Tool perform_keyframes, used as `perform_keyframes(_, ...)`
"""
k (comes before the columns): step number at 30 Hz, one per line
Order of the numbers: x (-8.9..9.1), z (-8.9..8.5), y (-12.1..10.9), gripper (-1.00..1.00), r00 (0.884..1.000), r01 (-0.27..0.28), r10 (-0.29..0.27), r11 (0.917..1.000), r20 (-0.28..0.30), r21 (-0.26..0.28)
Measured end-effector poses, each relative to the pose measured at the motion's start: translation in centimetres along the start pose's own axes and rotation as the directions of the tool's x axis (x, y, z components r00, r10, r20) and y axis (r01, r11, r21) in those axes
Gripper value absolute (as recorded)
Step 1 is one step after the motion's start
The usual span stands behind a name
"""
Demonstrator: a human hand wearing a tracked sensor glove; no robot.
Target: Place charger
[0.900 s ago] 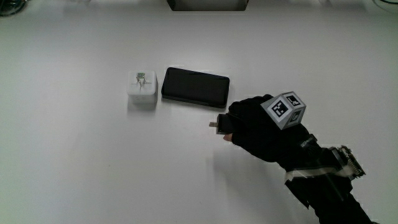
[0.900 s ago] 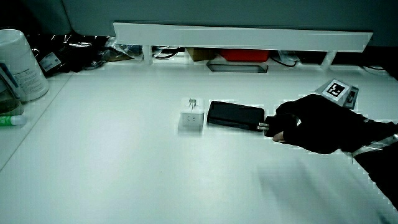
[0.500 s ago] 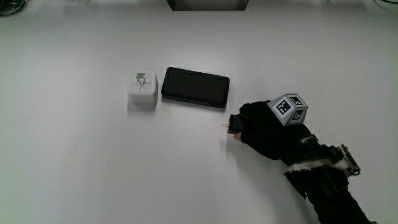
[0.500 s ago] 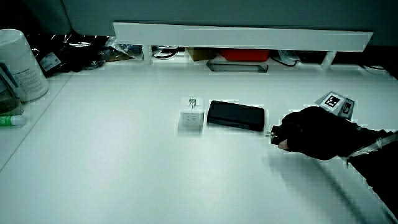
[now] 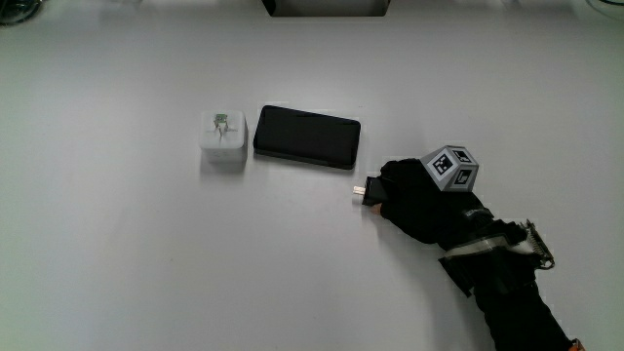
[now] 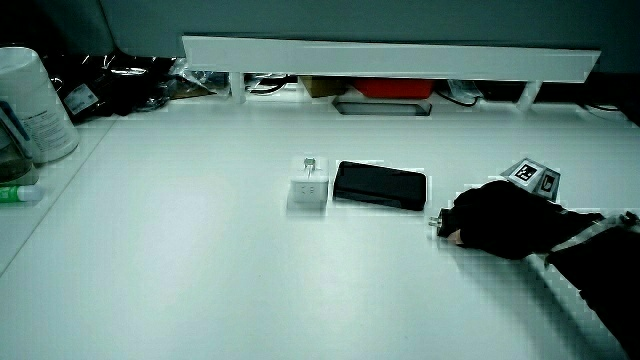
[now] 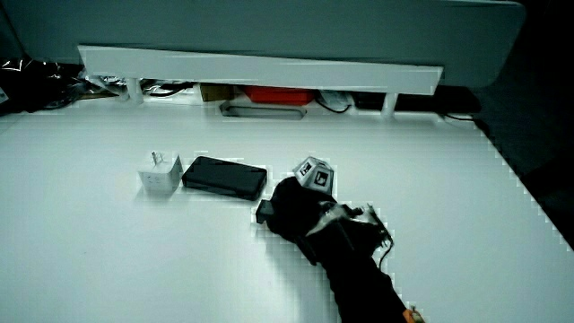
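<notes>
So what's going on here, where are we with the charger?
The hand grips a small dark charger, its prongs sticking out past the fingertips, low at the table surface. It sits beside the near corner of the black phone, which lies flat with a white plug adapter at its other end. Whether the charger already rests on the table can't be told; the hand is closed around it.

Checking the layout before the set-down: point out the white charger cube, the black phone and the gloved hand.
white charger cube (image 5: 222, 140), main view, on its top face beside the prongs.
black phone (image 5: 306, 137), main view, middle of its dark face.
hand (image 5: 417, 200), main view, back of the glove.
</notes>
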Motion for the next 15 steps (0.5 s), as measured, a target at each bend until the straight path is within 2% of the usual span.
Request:
perform_keyframes(2,-0.43,0.19,-0.02,0.0,1.0,-0.006,0.006,1.0,-0.012,-0.007)
perform_keyframes(3,-0.22,-0.04,0.2,0.0,1.0,-0.003,0.003,1.0,0.004,-0.009)
perform_keyframes(7,-0.21,-0.06,0.1,0.0,1.0,0.0,0.0,0.9998,-0.01,-0.018)
perform_keyframes(8,-0.12,-0.16,0.16,0.0,1.0,0.005,-0.005,0.9999,0.005,-0.015)
perform_keyframes(15,-0.27,-0.14,-0.08,-0.33,1.0,0.0,0.0,0.9998,0.007,-0.017)
